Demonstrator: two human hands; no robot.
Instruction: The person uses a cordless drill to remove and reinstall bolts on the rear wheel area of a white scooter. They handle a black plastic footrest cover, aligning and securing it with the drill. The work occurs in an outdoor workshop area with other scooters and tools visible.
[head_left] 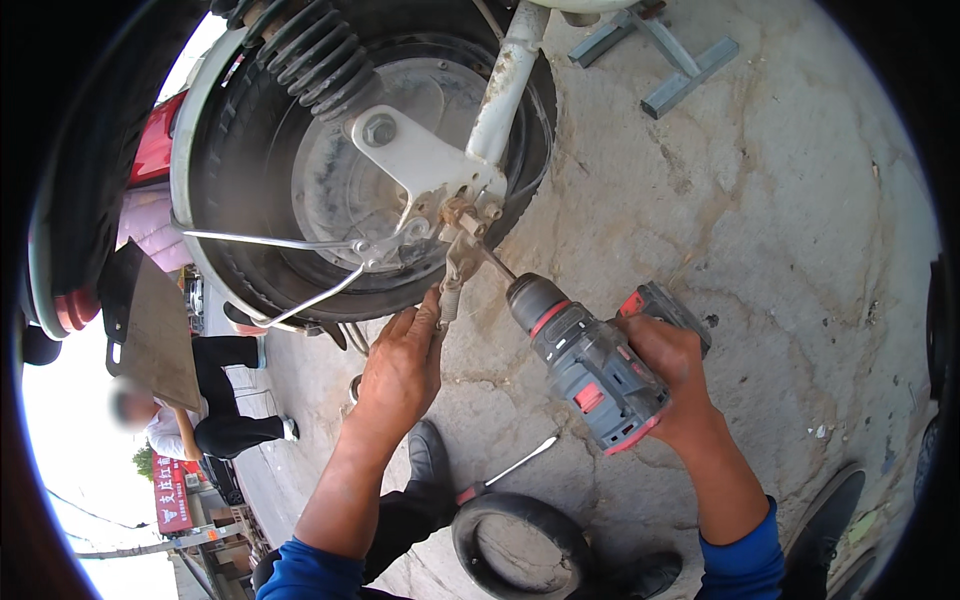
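My right hand point(672, 372) grips a grey and red cordless drill point(590, 362), its bit set against the rusty bolt and bracket point(462, 222) at the hub of a scooter wheel point(330, 170). My left hand point(402, 366) reaches up beside the drill, its fingers pinching the lower end of a rusty metal arm point(450, 285) that hangs from the bracket. A white swing arm point(505, 85) and a coiled black shock spring point(320, 55) stand above the hub.
Cracked concrete ground point(760, 230) stretches to the right. A screwdriver point(505, 470) and a small black tyre point(520, 545) lie below the hands. A grey metal stand point(670, 60) sits at the top. A crouching person point(215, 400) is at the left.
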